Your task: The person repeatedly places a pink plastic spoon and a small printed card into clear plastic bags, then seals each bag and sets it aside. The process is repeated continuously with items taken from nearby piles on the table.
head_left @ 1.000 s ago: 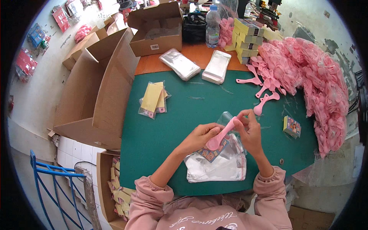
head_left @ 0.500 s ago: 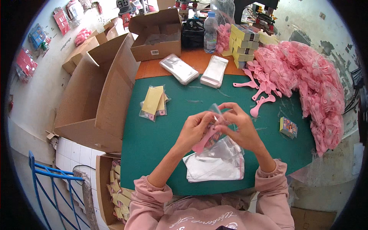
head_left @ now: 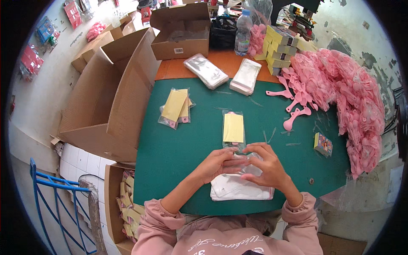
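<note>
Your left hand (head_left: pixel 219 163) and your right hand (head_left: pixel 267 166) met over the near edge of the green mat (head_left: pixel 170 157), fingertips pinched together on the bottom end of a clear packet (head_left: pixel 233 128) that held a yellow card with a bit of pink showing at its top. That packet lay flat on the mat, stretching away from your fingers toward the mat's middle. Both hands were closed on its near end, thumbs and forefingers touching the film; how firmly they squeezed could not be told.

Under your wrists, at the mat's near edge, lay a stack of empty clear bags (head_left: pixel 240 189), partly covered by your right hand. Toward the mat's left side sat a small pile of finished packets (head_left: pixel 175 107), yellow cards in clear sleeves, well apart from your hands. At the mat's far edge, on the orange tabletop, rested two bundles of clear bags (head_left: pixel 225 73). Along the mat's right side spread a big heap of pink plastic pieces (head_left: pixel 348 93), with a few loose pink pieces (head_left: pixel 295 110) lying on the mat just beside it. A small colourful box (head_left: pixel 323 143) stood near the mat's right edge. Off the mat's left edge stood a large open cardboard box (head_left: pixel 106 97).
</note>
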Tool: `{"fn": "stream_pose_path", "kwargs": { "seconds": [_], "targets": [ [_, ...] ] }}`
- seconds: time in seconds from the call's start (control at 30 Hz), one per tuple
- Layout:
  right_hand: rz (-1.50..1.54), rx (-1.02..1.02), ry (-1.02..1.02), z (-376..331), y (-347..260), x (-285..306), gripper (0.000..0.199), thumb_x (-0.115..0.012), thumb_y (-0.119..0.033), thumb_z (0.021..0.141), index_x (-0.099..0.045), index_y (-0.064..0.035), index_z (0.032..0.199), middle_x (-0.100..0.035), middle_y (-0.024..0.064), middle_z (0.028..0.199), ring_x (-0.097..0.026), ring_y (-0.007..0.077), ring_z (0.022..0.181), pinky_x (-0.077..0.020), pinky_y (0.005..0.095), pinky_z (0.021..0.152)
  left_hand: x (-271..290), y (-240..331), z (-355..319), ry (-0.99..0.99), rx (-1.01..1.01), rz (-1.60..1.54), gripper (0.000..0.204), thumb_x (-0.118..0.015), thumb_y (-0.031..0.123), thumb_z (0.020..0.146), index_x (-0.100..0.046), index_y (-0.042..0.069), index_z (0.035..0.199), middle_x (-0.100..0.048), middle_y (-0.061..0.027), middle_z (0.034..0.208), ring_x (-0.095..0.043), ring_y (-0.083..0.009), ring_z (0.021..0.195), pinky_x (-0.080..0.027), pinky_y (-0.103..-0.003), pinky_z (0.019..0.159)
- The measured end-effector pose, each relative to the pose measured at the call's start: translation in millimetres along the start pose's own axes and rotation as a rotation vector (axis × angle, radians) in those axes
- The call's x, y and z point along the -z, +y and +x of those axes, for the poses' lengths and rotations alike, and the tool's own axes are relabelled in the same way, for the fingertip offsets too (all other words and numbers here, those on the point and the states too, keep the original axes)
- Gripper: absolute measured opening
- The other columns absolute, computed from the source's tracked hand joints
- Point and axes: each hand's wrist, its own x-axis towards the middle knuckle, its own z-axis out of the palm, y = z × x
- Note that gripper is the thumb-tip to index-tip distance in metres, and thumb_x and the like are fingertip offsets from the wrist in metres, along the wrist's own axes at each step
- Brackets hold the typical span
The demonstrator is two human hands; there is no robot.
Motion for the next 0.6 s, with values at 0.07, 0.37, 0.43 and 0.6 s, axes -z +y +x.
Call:
{"fn": "stream_pose_path", "kwargs": {
  "seconds": [0.07,0.37,0.43,0.6],
  "targets": [
    [0.048,-0.104,0.045,-0.6,0.6,-12.0,0.021,-0.068,-0.020,0.071,-0.058,-0.0034,0.078,-0.053,0.0117,0.098,-0.051,0.0301,0.095,-0.0434,0.0385,0.079,-1.7,3.8,-3.8,0.019,0.048,-0.082,0.037,-0.035,0.009,0.093,-0.033,-0.005,0.128,-0.053,-0.0164,0.112,-0.056,-0.0257,0.102,-0.050,-0.036,0.087],
    [0.324,-0.299,-0.055,31.5,6.4,-25.9,0.020,-0.065,-0.013,0.071,-0.057,-0.0029,0.086,-0.051,0.0100,0.086,-0.048,0.0264,0.085,-0.0408,0.0369,0.074,6.9,1.5,-2.6,-0.078,0.014,-0.034,0.041,-0.032,0.023,0.093,-0.036,0.000,0.127,-0.048,-0.0128,0.119,-0.051,-0.0230,0.109,-0.041,-0.046,0.095],
    [0.295,-0.284,-0.055,33.3,5.5,-28.7,0.019,-0.065,-0.012,0.071,-0.057,-0.0033,0.085,-0.051,0.0092,0.086,-0.048,0.0260,0.085,-0.0400,0.0365,0.076,12.7,0.6,-2.0,-0.247,0.022,-0.251,0.052,-0.028,0.040,0.091,-0.039,0.001,0.125,-0.048,-0.0122,0.120,-0.048,-0.0232,0.111,-0.036,-0.048,0.099],
    [0.115,-0.251,-0.046,35.3,0.3,-29.1,0.015,-0.065,-0.012,0.071,-0.057,-0.0047,0.081,-0.051,0.0079,0.084,-0.048,0.0251,0.088,-0.0369,0.0356,0.080,7.1,3.2,-1.8,-0.227,0.044,-0.280,0.061,-0.024,0.049,0.089,-0.042,0.001,0.122,-0.048,-0.0122,0.121,-0.046,-0.0230,0.114,-0.032,-0.048,0.101]
  ]
}}
